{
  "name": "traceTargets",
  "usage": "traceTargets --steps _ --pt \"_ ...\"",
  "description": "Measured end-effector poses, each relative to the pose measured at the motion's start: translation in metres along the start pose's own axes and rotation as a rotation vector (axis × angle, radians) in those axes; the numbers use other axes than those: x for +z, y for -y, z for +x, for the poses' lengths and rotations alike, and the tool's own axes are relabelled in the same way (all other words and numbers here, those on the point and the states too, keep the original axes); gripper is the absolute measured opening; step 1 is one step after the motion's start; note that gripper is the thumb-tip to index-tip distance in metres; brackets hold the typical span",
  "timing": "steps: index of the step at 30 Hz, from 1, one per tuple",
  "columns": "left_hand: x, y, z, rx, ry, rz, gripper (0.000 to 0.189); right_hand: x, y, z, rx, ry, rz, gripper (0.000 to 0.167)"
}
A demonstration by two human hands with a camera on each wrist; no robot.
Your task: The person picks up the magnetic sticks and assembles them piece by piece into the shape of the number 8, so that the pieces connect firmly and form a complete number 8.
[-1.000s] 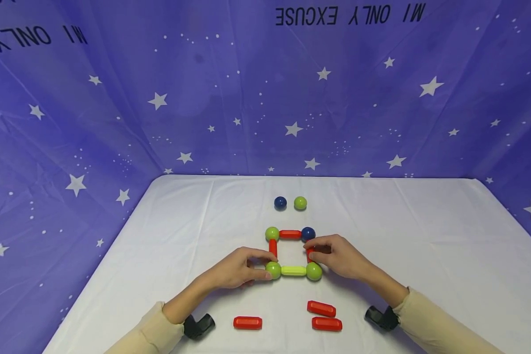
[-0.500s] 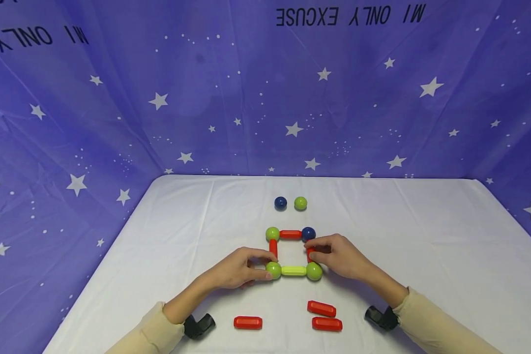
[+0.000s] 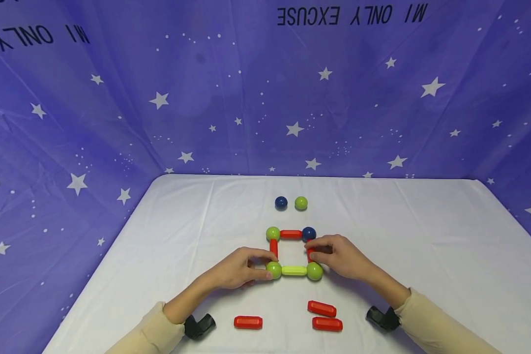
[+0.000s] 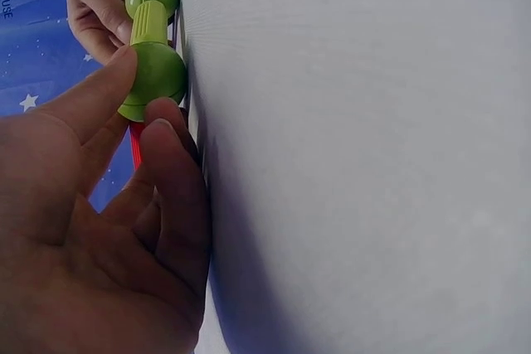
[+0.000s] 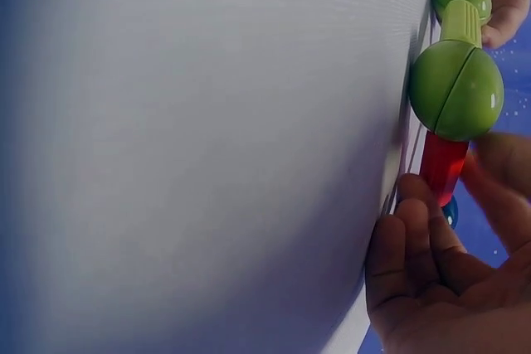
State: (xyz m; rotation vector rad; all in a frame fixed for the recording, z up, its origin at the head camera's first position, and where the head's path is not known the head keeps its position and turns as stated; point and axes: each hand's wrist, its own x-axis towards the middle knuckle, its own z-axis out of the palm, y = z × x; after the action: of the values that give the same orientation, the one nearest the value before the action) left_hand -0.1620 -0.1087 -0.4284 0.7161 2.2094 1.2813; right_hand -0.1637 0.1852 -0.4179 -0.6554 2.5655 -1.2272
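A square of balls and rods lies flat on the white table in the head view. My left hand [image 3: 239, 268] pinches the green ball [image 4: 162, 72] at its near left corner between thumb and fingers. On the right side, my right hand [image 3: 341, 256] pinches the red rod [image 5: 444, 163] that runs from the near right green ball [image 3: 314, 271] to the far blue ball [image 3: 309, 233]. A yellow-green rod [image 3: 294, 270] joins the two near balls. Red rods form the left side [image 3: 273, 249] and far side [image 3: 290, 234], meeting at another green ball [image 3: 272, 233].
Behind the square sit a loose blue ball [image 3: 280, 202] and a loose green ball [image 3: 301, 202]. Nearer the front lie a red rod [image 3: 248, 322] at left and two more red rods, one [image 3: 322, 309] just behind the other [image 3: 327, 324]. A starry purple cloth [image 3: 248, 98] hangs behind the table [image 3: 402, 211].
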Motion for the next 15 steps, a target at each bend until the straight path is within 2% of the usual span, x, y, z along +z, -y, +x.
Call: traceTargets --steps 15 --pt "0.0 -0.001 0.0 -0.001 -0.004 -0.004 0.026 -0.009 0.014 -0.024 -0.044 0.028 -0.05 0.035"
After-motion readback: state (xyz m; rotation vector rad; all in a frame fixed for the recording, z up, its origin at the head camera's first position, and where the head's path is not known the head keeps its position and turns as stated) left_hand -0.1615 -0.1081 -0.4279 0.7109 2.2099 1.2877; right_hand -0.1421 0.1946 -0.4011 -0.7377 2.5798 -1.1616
